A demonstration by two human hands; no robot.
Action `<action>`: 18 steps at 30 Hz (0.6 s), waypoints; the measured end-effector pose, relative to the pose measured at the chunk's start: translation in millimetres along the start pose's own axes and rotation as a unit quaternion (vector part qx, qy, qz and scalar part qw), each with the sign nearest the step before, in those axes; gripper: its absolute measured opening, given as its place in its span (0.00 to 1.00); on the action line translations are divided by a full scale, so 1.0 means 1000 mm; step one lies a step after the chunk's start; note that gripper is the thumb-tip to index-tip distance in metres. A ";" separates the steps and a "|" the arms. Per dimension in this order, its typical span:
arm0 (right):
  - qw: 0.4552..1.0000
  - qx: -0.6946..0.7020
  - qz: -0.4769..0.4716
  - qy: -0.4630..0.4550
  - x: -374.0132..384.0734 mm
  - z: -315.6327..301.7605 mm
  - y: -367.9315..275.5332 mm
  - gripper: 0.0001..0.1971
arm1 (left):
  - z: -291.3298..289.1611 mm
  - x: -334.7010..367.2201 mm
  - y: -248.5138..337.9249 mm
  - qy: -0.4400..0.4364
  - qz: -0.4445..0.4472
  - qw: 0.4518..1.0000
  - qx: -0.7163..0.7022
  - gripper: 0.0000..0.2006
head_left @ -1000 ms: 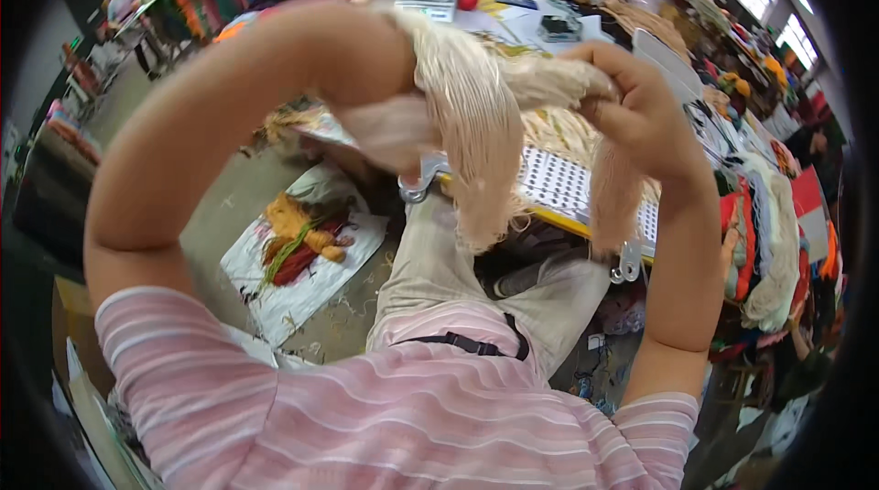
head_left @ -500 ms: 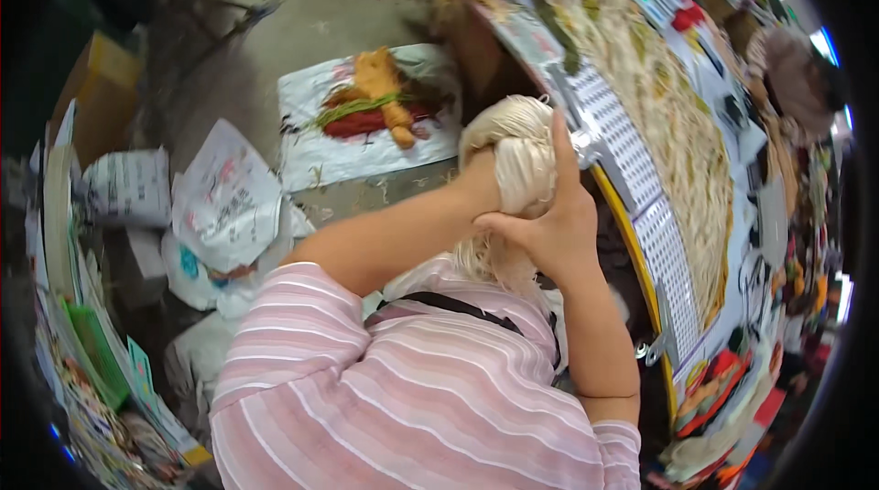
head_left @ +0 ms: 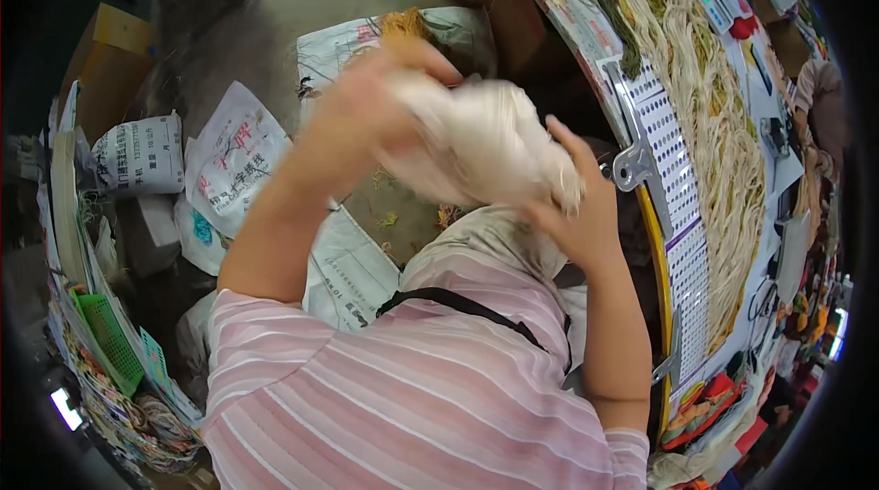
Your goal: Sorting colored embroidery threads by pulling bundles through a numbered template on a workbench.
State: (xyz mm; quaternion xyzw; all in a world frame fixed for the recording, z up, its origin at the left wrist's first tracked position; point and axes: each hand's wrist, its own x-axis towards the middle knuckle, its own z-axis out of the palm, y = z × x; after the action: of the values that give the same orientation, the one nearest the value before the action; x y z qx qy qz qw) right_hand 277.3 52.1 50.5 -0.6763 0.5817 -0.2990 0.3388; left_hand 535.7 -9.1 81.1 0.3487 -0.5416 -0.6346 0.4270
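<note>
A bare concrete floor (head_left: 265,41) fills the upper left of the view, grey and stained, with scraps of fibre scattered over it. A long worktable (head_left: 682,243) curves down the right side, its edge banded in yellow with metal brackets, its top covered by perforated white sheets. Long skeins of cream yarn (head_left: 723,133) lie lengthwise along the table, with a greenish strand beside them near the far end. Printed white sacks (head_left: 229,160) are spread flat on the floor to the left and under the person, and another sack (head_left: 137,153) stands filled next to a brown cardboard box (head_left: 105,59). A green plastic basket (head_left: 108,336) sits at the lower left among stacked paper and tangled thread. Bright red and orange cloth pieces (head_left: 705,403) pile up at the near end of the table.

The person wears a pink striped shirt (head_left: 412,398) with a black strap across it. Both forearms rise to chest height, just left of the table edge. Between them is a pale cream bundle of yarn (head_left: 476,147), blurred by motion. The left hand (head_left: 366,105) closes around the bundle's left end, fingers curled over it. The right hand (head_left: 572,206) cups the bundle's right end from below and behind, fingers wrapped up against it, index finger raised.
</note>
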 end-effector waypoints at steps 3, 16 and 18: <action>1.000 0.019 -0.018 0.013 0.032 0.017 0.030 0.38 | -0.038 0.040 0.013 0.081 0.039 0.985 -0.146 0.15; 0.976 0.059 0.126 0.166 -0.035 -0.039 0.076 0.17 | -0.194 0.223 -0.119 0.064 0.174 0.903 0.388 0.17; 0.976 0.068 0.145 0.147 -0.060 -0.032 0.076 0.16 | -0.205 0.251 -0.162 0.047 0.272 0.826 0.491 0.17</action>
State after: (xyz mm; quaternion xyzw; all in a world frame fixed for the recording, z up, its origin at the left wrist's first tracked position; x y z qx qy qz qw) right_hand 198.2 100.4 7.6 -0.5088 0.6950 -0.3822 0.3346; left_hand 596.6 -311.9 -108.8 0.3803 -0.8339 -0.1262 0.3796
